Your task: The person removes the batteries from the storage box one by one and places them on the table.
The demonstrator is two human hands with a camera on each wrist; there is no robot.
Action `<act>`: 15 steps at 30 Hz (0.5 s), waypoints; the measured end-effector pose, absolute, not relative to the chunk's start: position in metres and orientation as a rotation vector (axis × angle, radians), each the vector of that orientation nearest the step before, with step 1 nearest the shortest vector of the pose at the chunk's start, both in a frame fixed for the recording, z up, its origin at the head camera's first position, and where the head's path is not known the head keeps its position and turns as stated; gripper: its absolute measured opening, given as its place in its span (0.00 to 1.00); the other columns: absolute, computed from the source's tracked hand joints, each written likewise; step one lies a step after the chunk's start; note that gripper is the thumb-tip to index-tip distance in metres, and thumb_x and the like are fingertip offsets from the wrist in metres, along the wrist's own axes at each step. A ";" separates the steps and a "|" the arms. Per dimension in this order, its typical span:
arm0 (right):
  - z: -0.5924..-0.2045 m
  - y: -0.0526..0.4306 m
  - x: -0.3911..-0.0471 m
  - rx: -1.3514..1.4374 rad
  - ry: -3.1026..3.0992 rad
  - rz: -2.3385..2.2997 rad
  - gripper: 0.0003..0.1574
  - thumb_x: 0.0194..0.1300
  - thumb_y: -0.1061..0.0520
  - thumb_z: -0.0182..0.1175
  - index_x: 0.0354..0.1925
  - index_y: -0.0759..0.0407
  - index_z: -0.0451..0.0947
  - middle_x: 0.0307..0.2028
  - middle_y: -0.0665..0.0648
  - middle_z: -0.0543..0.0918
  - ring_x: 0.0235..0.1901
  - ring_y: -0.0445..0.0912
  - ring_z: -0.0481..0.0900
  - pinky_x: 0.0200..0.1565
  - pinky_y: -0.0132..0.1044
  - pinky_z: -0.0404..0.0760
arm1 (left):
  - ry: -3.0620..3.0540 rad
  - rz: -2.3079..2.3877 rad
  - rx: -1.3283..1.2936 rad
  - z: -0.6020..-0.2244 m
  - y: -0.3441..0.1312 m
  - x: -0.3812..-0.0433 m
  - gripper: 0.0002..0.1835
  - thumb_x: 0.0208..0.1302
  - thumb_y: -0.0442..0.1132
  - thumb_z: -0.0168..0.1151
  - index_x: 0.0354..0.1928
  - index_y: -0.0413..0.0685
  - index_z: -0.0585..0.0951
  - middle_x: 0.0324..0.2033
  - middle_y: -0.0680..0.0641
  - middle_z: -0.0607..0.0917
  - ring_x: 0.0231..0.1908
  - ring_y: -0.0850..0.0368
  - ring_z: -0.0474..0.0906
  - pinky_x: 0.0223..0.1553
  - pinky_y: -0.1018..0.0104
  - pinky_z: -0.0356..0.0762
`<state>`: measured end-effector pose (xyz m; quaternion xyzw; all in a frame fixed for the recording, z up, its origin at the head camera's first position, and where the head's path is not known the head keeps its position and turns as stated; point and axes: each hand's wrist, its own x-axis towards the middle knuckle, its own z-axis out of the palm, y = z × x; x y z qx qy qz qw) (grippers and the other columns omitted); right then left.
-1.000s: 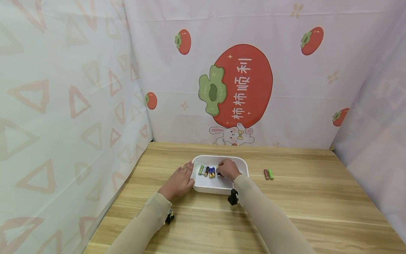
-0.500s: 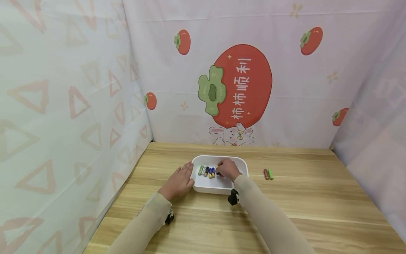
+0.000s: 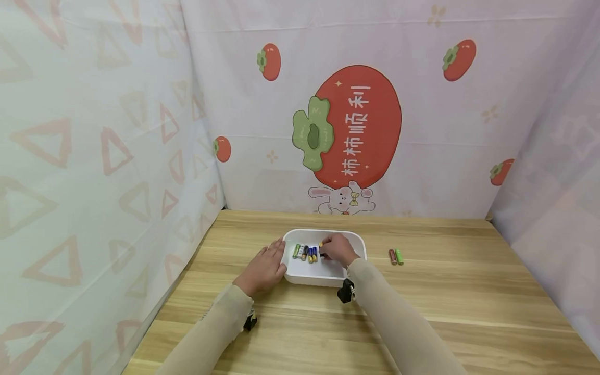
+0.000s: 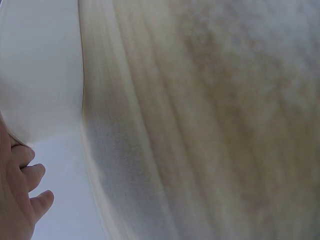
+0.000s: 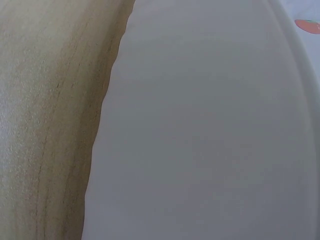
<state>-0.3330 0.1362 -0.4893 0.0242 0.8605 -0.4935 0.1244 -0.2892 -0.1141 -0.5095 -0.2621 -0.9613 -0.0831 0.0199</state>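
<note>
A white plastic tray (image 3: 314,280) stands on the table, its side wall (image 5: 200,125) filling most of the right wrist view. My left hand (image 3: 262,266) rests against the tray's left end with fingers extended; some fingertips show at the edge of the left wrist view. Inside lies a row of batteries: a green one (image 3: 296,251), a white one, a black-and-copper one (image 3: 305,253) and two blue-and-gold ones (image 3: 312,254). Just right of them my right hand (image 3: 338,249) reaches in and pinches a dark battery with a gold end (image 3: 321,244), mostly hidden by the fingers.
To the right of the tray, a dark red battery (image 3: 392,257) and a bright green battery (image 3: 399,257) lie side by side on the wooden table (image 3: 469,291). Printed cloth (image 3: 262,187) hangs behind the table and along both sides.
Both hands stay in nearly the same places. The right fingers shift slightly, and the gold end of the pinched battery shows a little more. The batteries in the row keep their places.
</note>
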 end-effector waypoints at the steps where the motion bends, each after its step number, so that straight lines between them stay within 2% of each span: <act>1: -0.489 0.136 -0.333 0.078 2.504 -1.446 0.13 0.60 0.62 0.64 0.44 0.66 0.81 0.35 0.58 0.82 0.29 0.47 0.80 0.36 0.41 0.83 | -2.979 -0.259 -0.815 -0.509 -0.114 -0.289 0.34 0.74 0.44 0.42 0.75 0.34 0.50 0.74 0.40 0.52 0.73 0.48 0.47 0.70 0.48 0.49; 15: -0.487 0.139 -0.333 0.082 2.458 -1.534 0.11 0.59 0.65 0.63 0.42 0.67 0.81 0.34 0.60 0.82 0.29 0.48 0.81 0.39 0.45 0.84 | -2.964 -0.240 -0.827 -0.508 -0.114 -0.289 0.34 0.74 0.44 0.43 0.74 0.33 0.50 0.74 0.39 0.52 0.73 0.47 0.48 0.69 0.47 0.50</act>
